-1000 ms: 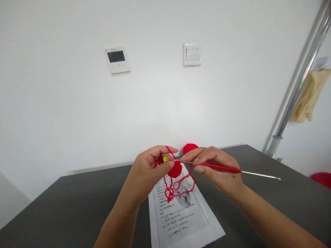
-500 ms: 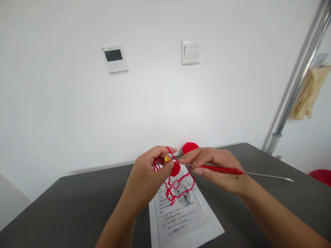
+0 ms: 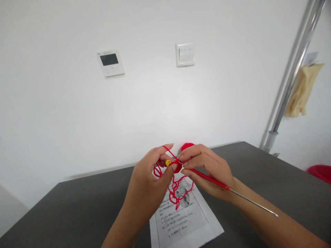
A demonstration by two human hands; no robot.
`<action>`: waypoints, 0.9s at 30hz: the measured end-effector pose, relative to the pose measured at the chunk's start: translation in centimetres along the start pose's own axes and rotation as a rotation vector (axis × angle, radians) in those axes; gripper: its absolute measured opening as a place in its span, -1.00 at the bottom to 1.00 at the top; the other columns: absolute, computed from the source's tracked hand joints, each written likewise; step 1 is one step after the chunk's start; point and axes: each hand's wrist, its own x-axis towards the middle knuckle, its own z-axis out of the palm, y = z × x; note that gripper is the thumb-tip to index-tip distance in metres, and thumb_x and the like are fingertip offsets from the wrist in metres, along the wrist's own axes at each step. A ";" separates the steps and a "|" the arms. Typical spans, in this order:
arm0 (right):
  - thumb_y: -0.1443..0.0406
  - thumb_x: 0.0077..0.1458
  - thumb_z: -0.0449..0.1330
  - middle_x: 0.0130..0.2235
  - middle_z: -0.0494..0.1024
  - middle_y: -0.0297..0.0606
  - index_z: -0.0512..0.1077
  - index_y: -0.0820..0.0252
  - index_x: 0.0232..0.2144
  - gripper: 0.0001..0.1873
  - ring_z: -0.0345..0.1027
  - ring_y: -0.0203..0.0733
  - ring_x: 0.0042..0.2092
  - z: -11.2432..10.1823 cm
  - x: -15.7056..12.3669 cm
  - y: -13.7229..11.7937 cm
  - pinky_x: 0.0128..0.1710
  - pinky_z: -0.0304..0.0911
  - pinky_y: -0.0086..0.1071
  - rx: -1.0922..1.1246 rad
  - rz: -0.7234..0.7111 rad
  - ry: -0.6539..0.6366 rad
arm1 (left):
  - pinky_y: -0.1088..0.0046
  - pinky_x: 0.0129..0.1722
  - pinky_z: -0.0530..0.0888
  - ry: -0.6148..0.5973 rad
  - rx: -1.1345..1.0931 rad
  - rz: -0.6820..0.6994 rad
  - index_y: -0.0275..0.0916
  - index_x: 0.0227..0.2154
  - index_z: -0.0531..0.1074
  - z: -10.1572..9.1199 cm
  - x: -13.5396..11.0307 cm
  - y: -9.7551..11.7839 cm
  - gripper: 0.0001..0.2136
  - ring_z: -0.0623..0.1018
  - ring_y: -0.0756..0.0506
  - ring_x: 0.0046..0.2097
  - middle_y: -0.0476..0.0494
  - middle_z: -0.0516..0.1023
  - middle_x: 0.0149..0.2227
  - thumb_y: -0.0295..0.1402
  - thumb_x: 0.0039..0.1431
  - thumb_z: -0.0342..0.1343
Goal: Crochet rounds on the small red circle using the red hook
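My left hand (image 3: 152,172) pinches a small red crochet piece (image 3: 178,167) between thumb and fingers, with red yarn (image 3: 168,150) running over its raised index finger. A yellow stitch marker (image 3: 168,162) sits on the piece by the thumb. In my right hand (image 3: 210,168) is a crochet hook (image 3: 210,178) with a red handle and metal ends; its front tip is in the work between both hands, partly hidden by fingers. Loose red yarn strands (image 3: 176,199) dangle below, over a printed sheet (image 3: 187,227).
Behind my right hand, a red yarn ball (image 3: 186,146) lies near the wall. The dark table (image 3: 85,203) meets a white wall carrying a control panel (image 3: 111,63) and a light switch (image 3: 185,54). At right are a metal pole (image 3: 292,82), a hanging cream cloth (image 3: 302,91) and a red container (image 3: 320,173).
The hook has tilted, its rear end now lower and further left, and my right hand has come closer to my left. The view has shifted slightly.
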 end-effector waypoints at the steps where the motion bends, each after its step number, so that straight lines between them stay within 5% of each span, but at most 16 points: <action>1: 0.41 0.21 0.24 -0.21 0.55 -0.16 0.41 0.15 -0.19 -0.87 0.52 -0.18 -0.14 0.1 -0.1 0.0 -0.19 0.52 -0.33 -0.019 0.000 0.015 | 0.33 -0.16 0.43 -0.011 -0.063 -0.046 -0.22 0.02 0.49 0.0 0.0 -0.2 -0.64 0.53 -0.08 -0.30 -0.01 0.56 -0.36 -0.40 0.13 0.19; 12: 0.43 0.21 0.15 -0.16 0.55 -0.10 0.39 0.16 -0.08 -0.77 0.52 -0.14 -0.11 0.0 -0.2 0.3 -0.18 0.54 -0.28 -0.108 -0.120 0.001 | 0.42 -0.27 0.45 -0.070 -0.519 -0.206 -0.26 -0.02 0.54 -0.2 0.7 -1.3 -0.59 0.50 -0.02 -0.36 0.01 0.54 -0.43 -0.39 0.00 0.34; 18: 0.42 0.25 0.15 -0.10 0.55 -0.12 0.36 0.10 0.06 -0.66 0.51 -0.12 -0.04 1.4 -1.4 1.7 -0.09 0.53 -0.22 -0.157 -0.188 0.097 | 0.45 -0.33 0.43 -0.086 -0.874 -0.371 -0.32 -0.14 0.60 1.5 1.1 -1.4 -0.57 0.49 0.01 -0.42 -0.01 0.53 -0.48 -0.38 -0.17 0.42; 23: 0.42 0.22 0.18 -0.11 0.53 -0.13 0.38 0.11 -0.04 -0.73 0.48 -0.12 -0.06 2.6 -1.8 1.9 -0.09 0.50 -0.20 -0.191 -0.085 0.154 | 0.44 -0.25 0.43 0.050 -0.521 -0.177 -0.27 -0.01 0.52 1.8 0.9 -1.8 -0.59 0.47 0.00 -0.37 0.05 0.50 -0.44 -0.40 0.02 0.31; 27: 0.45 0.19 0.20 -0.18 0.58 -0.14 0.40 0.13 -0.10 -0.75 0.49 -0.10 -0.11 1.8 -0.9 1.1 -0.11 0.48 -0.16 -0.122 -0.015 0.067 | 0.36 -0.14 0.43 0.021 -0.198 -0.061 -0.25 0.06 0.48 0.6 1.2 -2.5 -0.61 0.49 -0.05 -0.30 0.01 0.51 -0.38 -0.38 0.14 0.20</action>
